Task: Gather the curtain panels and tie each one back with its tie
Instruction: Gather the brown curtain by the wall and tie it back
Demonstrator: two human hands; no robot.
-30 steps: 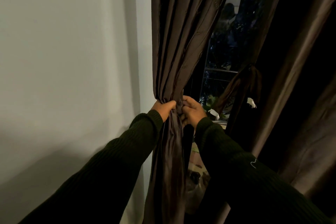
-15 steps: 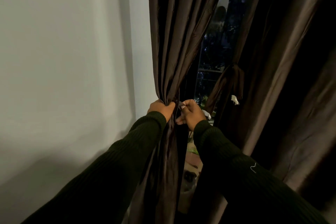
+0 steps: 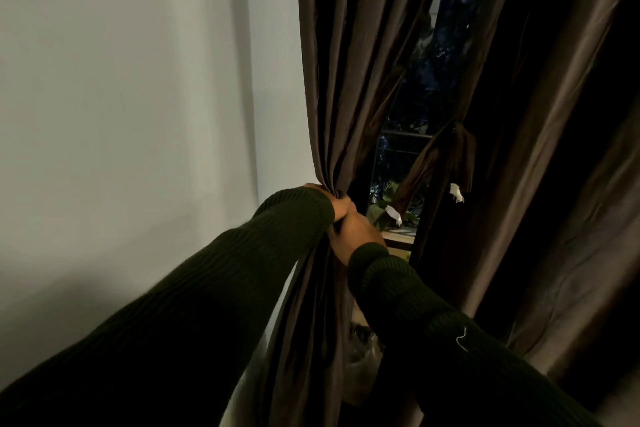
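A dark brown curtain panel (image 3: 349,73) hangs beside the white wall and is bunched tight at waist height. My left hand (image 3: 334,199) is clenched around the bunch from the left. My right hand (image 3: 353,236) presses against it just below and to the right, fingers curled on the gathered fabric; whether it holds a tie there is hidden. A second brown panel (image 3: 540,149) hangs at the right, with a knotted brown tie (image 3: 457,152) around its gathered part, ends dangling with white tags.
A plain white wall (image 3: 131,114) fills the left. A dark window (image 3: 426,107) with plants outside shows between the panels, above a pale sill (image 3: 398,239). A clear plastic bag (image 3: 360,364) lies low behind the curtain.
My right hand has moved in against my left and closed on the bunch; the small pale piece it pinched before is out of sight. The view has shifted slightly.
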